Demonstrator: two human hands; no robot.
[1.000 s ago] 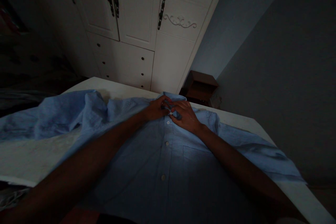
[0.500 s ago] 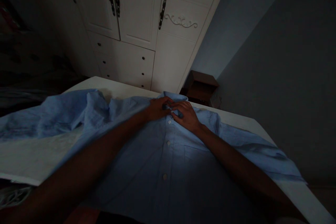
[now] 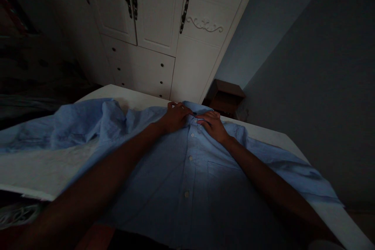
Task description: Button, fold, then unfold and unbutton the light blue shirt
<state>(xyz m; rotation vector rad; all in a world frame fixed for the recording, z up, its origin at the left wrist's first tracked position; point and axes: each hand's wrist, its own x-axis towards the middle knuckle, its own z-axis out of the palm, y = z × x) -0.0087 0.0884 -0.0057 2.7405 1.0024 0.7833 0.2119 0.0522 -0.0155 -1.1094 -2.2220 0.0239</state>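
Note:
A light blue button-up shirt (image 3: 164,175) lies spread front side up, its sleeves stretched out to both sides. White buttons run down its placket, and a chest pocket shows right of them. At the collar (image 3: 197,107), my left hand (image 3: 177,117) is closed on the shirt's left-hand edge, fingers bent. Facing it, my right hand (image 3: 213,125) pinches the cloth at the top of the placket, thumb below and fingers above. The fingertips of both hands nearly meet there. Whether a button is between them is too dark to tell.
The shirt rests on a white table (image 3: 70,168) whose far edge is just past the collar. Behind stands a white wardrobe (image 3: 152,15) with dark handles and drawers. A brown open cabinet (image 3: 227,93) is by the wall. Pale looped items (image 3: 20,215) sit below the table's near-left edge.
Both hands stay at the collar. The fingers have shifted from an arched hold to a lower, flatter pinch, and the collar stands more open above them. The view has tilted slightly.

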